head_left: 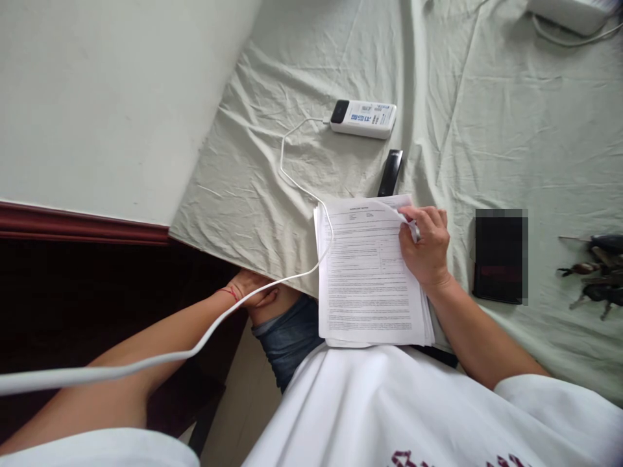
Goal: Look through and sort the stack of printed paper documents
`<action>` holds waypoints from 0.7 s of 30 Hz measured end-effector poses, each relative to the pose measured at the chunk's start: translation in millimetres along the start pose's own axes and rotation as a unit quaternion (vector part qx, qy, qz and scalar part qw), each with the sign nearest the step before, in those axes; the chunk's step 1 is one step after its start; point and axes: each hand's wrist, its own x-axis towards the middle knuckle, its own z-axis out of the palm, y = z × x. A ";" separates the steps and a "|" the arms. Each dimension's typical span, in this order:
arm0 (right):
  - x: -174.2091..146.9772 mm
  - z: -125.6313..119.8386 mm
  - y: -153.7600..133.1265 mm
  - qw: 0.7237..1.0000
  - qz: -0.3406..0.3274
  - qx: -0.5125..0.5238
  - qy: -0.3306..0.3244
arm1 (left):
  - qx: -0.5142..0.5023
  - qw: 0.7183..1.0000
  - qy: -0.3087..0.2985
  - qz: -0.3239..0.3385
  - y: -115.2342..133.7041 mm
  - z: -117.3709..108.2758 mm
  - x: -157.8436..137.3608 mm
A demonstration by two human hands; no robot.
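Observation:
A stack of printed sheets (367,279) lies at the table's near edge, in front of my body. My right hand (426,243) is closed at the stack's upper right corner, pinching the curled-up corner of the top sheet between thumb and fingers. Below the table edge, my left hand (250,287) rests on my bare knee with nothing visible in it. Its thumb lies stretched along the knee, while the cloth edge partly hides the other fingers. A narrow black object (390,172), possibly a stapler, touches the far edge of the papers.
A white power bank (364,119) lies beyond the papers. Its white cable (282,152) crosses the sheets' left edge and runs toward the camera. Right of the papers are a dark pixelated rectangular object (499,256) and a bunch of keys (601,275). A wrinkled green cloth (462,130) covers the table.

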 end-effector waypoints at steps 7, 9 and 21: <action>1.8 -5.9 -8.2 0.996 -0.031 0.077 0.016 | 0.022 1.000 -0.009 -0.003 2.8 -6.6 2.4; 2.7 -8.3 -11.3 0.995 -0.045 0.088 0.003 | 0.019 1.000 -0.014 -0.003 1.9 -6.0 2.1; 4.4 -12.4 -16.6 0.981 -0.119 0.148 -0.034 | 0.002 0.999 -0.040 -0.014 0.5 6.0 0.8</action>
